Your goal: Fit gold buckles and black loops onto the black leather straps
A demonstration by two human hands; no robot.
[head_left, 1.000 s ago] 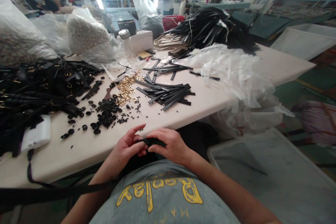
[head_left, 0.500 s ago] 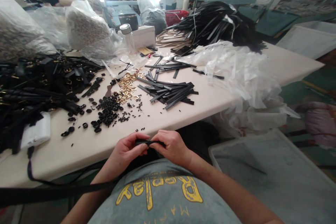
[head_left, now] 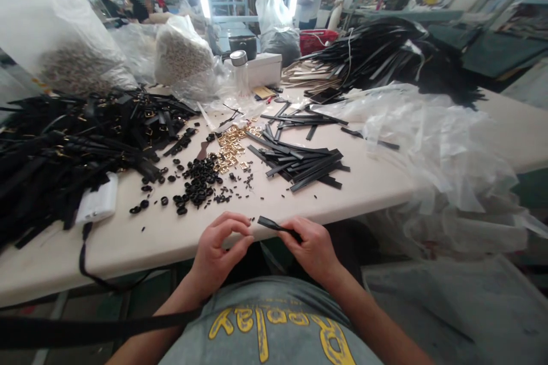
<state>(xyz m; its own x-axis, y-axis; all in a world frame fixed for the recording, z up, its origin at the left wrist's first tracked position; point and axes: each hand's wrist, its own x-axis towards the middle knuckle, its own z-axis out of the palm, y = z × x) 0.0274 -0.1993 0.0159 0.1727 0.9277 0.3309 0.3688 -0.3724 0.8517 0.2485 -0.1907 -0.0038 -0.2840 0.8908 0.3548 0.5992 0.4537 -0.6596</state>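
Observation:
My right hand [head_left: 314, 244] pinches a narrow black strap [head_left: 270, 223] between thumb and fingers. Its flat free end points left, just above the table's front edge. The rest of the strap is hidden in the hand. My left hand [head_left: 226, 245] is a short way to the left, apart from the strap, its fingers loosely curled and its thumb below them. I see nothing between its fingertips. Beyond the hands, on the table, are a pile of black strips [head_left: 302, 162], gold buckles [head_left: 231, 147], black loops [head_left: 199, 179] and tiny black pieces [head_left: 222, 198].
A heap of black straps with gold hardware [head_left: 85, 131] and a white box with a cord [head_left: 98, 199] are on the left. Filled plastic bags [head_left: 182, 57] and a lidded jar [head_left: 240, 71] stand behind. Clear plastic sheeting [head_left: 428, 131] hangs over the right edge above a bin [head_left: 449, 291].
My left hand has come away from the strap, which both hands pinched before. The right hand keeps hold, and the strap's left end now shows. The view has turned left.

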